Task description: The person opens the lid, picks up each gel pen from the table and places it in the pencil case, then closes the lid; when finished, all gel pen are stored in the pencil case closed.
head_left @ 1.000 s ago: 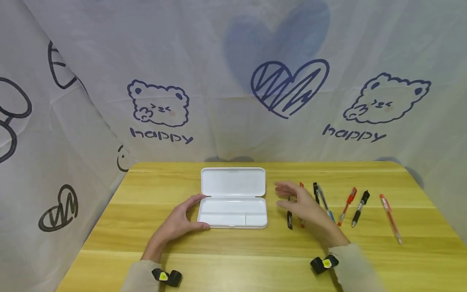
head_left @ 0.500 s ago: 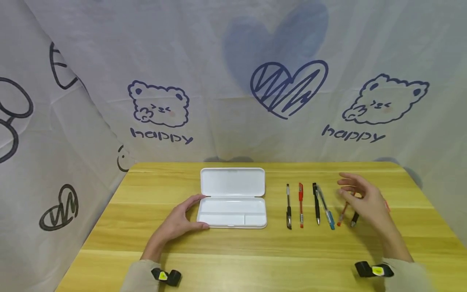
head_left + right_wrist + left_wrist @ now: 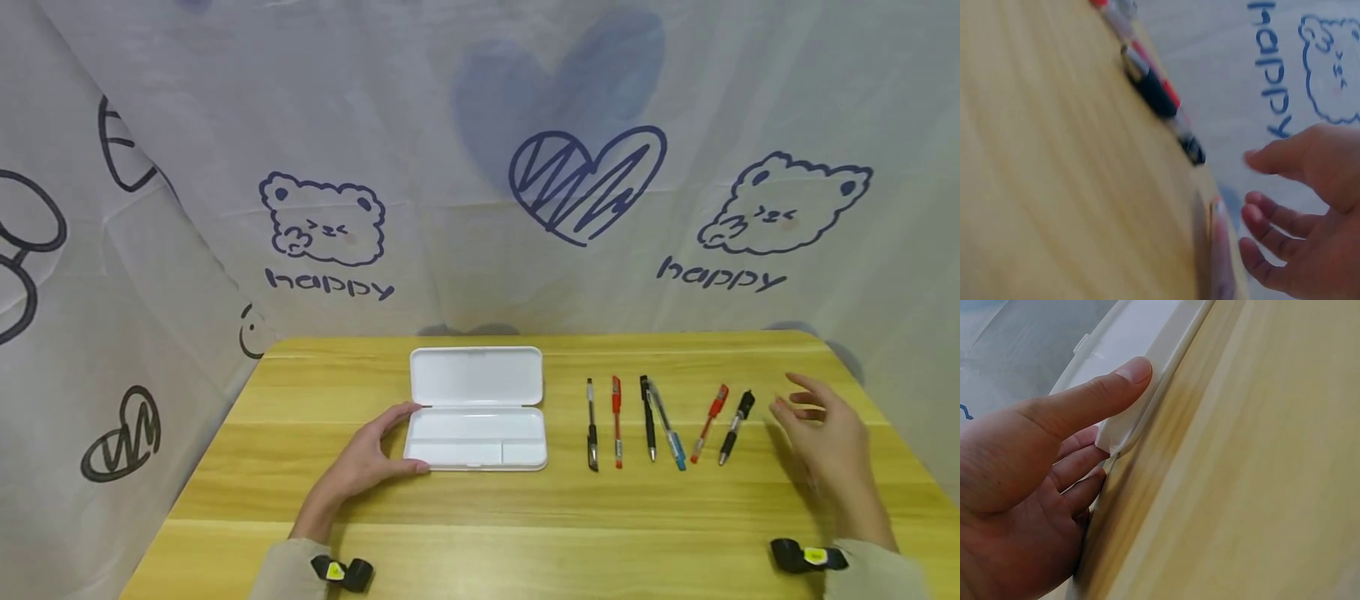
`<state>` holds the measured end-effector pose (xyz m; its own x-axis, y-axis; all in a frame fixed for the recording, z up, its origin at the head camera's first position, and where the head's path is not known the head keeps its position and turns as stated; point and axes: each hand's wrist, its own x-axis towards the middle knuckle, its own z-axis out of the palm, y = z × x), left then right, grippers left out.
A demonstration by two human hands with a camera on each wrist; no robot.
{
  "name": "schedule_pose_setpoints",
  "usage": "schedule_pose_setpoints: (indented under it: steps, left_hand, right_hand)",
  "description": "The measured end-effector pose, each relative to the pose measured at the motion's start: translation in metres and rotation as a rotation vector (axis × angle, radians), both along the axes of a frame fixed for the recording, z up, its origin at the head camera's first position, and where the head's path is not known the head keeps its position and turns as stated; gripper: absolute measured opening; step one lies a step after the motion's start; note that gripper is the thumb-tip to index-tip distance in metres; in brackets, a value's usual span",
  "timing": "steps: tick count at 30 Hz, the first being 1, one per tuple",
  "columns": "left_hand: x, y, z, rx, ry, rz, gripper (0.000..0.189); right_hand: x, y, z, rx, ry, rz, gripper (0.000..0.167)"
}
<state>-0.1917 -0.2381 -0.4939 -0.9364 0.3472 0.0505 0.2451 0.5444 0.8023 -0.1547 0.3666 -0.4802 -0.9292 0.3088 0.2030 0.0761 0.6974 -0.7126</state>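
Observation:
A white pencil case (image 3: 476, 421) lies with its lid raised on the table. My left hand (image 3: 367, 454) holds its left end, thumb at the front corner and fingers at the back; in the left wrist view the thumb of that hand (image 3: 1085, 419) lies on the rim of the case (image 3: 1147, 394). At the far right my right hand (image 3: 828, 429) hovers, fingers apart and holding nothing. Close to it lies a pinkish-red pen (image 3: 1221, 256), mostly hidden by the hand in the head view. Left of it is a black-gripped pen (image 3: 737, 427).
Between case and right hand lie a black pen (image 3: 592, 425), a red-capped pen (image 3: 617, 421), another black pen (image 3: 648, 417), a blue-ended clear pen (image 3: 667, 427) and a slanted red pen (image 3: 708, 423). A printed cloth (image 3: 465, 275) hangs behind the table (image 3: 525, 533).
My right hand has swept rightward over the row of pens to the far right one, uncovering the others. My left hand stays on the pencil case.

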Motion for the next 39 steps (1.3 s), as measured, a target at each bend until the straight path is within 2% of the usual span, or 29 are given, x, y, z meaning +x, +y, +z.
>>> schedule_pose_setpoints:
  steps: [4, 8, 12, 18, 23, 28, 34, 39]
  left_hand:
    - [0.0, 0.0, 0.001, 0.002, 0.002, -0.005, 0.089]
    - [0.0, 0.0, 0.002, 0.0, -0.003, -0.001, 0.09]
    - [0.0, -0.001, 0.003, 0.005, -0.009, 0.005, 0.089]
    - [0.0, -0.002, 0.001, 0.023, -0.018, 0.012, 0.087]
    - [0.001, -0.002, 0.0, 0.015, -0.02, 0.014, 0.086]
    - [0.001, -0.001, -0.001, 0.01, -0.025, 0.014, 0.087]
    - [0.001, 0.0, 0.0, 0.003, -0.024, 0.013, 0.088]
    - [0.001, 0.002, 0.001, -0.005, -0.021, 0.014, 0.088]
  right_hand:
    - [0.003, 0.014, -0.01, 0.071, -0.074, 0.022, 0.062]
    - [0.001, 0.02, -0.012, 0.103, -0.137, -0.005, 0.047]
    - [-0.001, 0.02, -0.011, 0.127, -0.159, -0.041, 0.036]
    - [-0.003, 0.016, -0.009, 0.1, -0.169, -0.081, 0.034]
    - [-0.002, 0.013, -0.003, 0.019, -0.184, -0.094, 0.042]
    - [-0.001, 0.005, 0.005, -0.062, -0.116, -0.028, 0.045]
    - [-0.007, -0.013, 0.012, -0.302, -0.052, 0.099, 0.047]
    - [-0.014, -0.031, 0.013, -0.337, 0.032, 0.213, 0.037]
